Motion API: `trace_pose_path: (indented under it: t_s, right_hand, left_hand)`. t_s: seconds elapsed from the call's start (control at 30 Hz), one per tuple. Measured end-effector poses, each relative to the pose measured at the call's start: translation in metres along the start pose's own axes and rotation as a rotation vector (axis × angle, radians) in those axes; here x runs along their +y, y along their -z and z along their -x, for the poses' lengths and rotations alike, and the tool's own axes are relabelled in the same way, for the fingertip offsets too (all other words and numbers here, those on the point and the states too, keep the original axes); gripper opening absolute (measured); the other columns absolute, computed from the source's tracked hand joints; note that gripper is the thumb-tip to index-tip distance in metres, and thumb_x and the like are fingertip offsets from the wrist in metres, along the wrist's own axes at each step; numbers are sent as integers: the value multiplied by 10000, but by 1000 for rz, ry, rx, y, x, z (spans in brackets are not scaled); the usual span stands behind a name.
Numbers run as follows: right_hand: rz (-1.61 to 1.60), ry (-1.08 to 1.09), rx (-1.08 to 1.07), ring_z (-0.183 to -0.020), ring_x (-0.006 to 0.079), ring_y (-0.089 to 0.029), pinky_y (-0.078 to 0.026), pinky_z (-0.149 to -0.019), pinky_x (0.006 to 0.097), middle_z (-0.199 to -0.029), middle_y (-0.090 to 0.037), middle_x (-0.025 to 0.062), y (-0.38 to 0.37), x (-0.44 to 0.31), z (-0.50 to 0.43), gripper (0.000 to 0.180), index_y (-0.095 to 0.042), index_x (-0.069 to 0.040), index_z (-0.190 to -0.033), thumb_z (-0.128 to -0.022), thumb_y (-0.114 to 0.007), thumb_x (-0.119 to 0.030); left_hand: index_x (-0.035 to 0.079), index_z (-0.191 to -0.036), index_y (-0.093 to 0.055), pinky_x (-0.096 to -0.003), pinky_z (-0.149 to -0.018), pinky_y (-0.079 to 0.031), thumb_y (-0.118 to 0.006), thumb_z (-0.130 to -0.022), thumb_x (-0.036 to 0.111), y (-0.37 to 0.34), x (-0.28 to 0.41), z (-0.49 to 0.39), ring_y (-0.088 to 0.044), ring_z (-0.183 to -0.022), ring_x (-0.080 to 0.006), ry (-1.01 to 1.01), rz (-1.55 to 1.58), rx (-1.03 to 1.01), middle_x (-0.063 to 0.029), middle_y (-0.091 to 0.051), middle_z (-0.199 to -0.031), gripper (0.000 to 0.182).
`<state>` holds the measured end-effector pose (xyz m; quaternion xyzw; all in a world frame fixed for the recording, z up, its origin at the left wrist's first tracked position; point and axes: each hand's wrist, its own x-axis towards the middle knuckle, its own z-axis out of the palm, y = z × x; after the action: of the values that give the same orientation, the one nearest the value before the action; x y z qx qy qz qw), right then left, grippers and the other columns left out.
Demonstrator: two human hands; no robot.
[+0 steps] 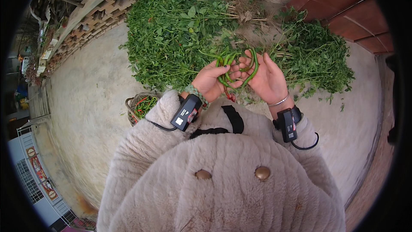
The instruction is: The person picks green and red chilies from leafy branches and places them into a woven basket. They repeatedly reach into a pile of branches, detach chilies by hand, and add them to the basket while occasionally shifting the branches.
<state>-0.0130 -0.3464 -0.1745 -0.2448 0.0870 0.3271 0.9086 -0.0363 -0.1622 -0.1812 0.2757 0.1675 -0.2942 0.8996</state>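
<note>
Several long green chili peppers [228, 60] lie in the palm and fingers of my left hand [210, 78], its thumb pressed over them. Close beside it, my right hand [267, 76] is turned palm up. A long curved green chili [254, 67] lies across its fingers, along with a shorter brownish-green one [247, 66]. The fingertips of both hands nearly meet; whether they touch I cannot tell. Beyond and beneath the hands spreads a large heap of uprooted chili plants [173, 35], leafy, with roots at its right end.
A wicker basket [131, 111] holding green and red chilies stands on the concrete floor [87, 80] by my left forearm. To the right lies a smaller pile of chili plants [317, 58]. Stacked bricks [109, 9] line the back left; a red metal door [347, 13] stands at back right.
</note>
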Motion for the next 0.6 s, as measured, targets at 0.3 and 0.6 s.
trace_pose_path:
  t_s: [0.3,0.6]
  right_hand:
    - [283,46,-24,-888,175,-533,-419,-816,307,-983,-565,103,2,30,-21,176,-480,-14,-1039,-882,-410,-55]
    - [841,-63,-78,-895,94,-496,-431,-729,240,-1047,-540,32,-31,70,-61,156,-496,-59,-1003,-878,-406,-81]
  left_hand:
    - [50,-1012,-500,-393,-774,-495,-489,-871,86,23,1,9,-578,-838,-177,-43,-23,97,-64,-581,-956,146]
    - [81,-1073,-450,-381,-681,-489,-478,-879,105,69,19,34,-578,-813,-188,-31,60,140,-51,-540,-914,197]
